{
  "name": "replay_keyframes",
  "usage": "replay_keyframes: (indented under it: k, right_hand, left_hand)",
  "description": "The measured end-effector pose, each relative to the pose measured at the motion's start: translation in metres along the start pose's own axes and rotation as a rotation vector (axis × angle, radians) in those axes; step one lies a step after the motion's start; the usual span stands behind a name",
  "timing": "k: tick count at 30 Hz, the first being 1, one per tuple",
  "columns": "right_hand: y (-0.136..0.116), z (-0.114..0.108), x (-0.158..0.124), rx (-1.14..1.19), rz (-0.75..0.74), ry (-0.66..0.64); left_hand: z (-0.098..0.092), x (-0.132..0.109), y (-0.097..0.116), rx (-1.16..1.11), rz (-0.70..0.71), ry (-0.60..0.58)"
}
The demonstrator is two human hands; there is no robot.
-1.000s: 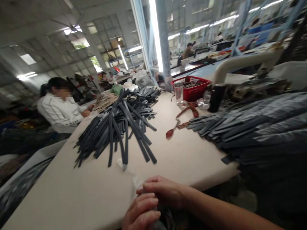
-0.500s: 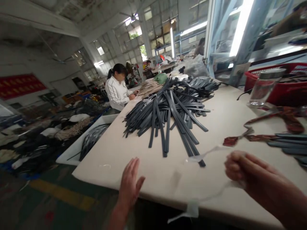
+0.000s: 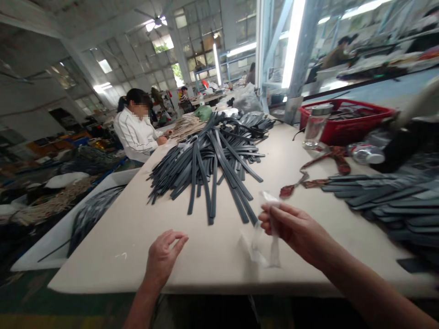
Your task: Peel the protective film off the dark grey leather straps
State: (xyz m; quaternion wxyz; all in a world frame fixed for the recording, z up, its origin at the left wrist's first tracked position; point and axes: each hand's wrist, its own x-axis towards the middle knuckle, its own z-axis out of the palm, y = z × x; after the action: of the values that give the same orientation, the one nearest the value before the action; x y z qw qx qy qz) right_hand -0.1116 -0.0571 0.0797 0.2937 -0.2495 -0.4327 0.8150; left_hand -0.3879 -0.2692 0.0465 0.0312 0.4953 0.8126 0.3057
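My right hand [image 3: 295, 228] pinches a thin translucent strip of tape [image 3: 273, 237] that hangs down over the beige table [image 3: 103, 256], just in front of a heap of dark grey straps [image 3: 209, 160]. My left hand [image 3: 164, 256] hovers over the table's near edge with its fingers curled and apart, holding nothing. A second pile of dark straps [image 3: 384, 196] lies at the right.
A red basket [image 3: 346, 121], a glass jar [image 3: 313, 125], red-handled scissors [image 3: 318, 167] and a sewing machine [image 3: 411, 132] stand at the back right. A person in a white striped top [image 3: 135, 130] works at the table's far left. A white bin [image 3: 68, 219] sits beside the table.
My right hand has lifted the tape strip and moved left toward the strap heap. My left hand has curled its fingers and come onto the table edge. The view has swung right.
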Motion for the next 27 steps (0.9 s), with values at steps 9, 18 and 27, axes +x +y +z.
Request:
replay_keyframes:
  k: [9, 18, 27]
  right_hand:
    - [-0.017, 0.07, 0.033, 0.068, -0.072, -0.353]
    - [-0.058, 0.072, 0.088, 0.002, -0.219, -0.162]
    - [-0.041, 0.058, 0.122, -0.023, -0.142, -0.041]
  left_hand:
    - [0.044, 0.022, 0.115, -0.833, 0.021, -0.197]
    - [0.082, -0.008, 0.119, -1.207, -0.34, -0.19]
    - [0.091, -0.041, 0.106, -1.329, -0.498, -0.201]
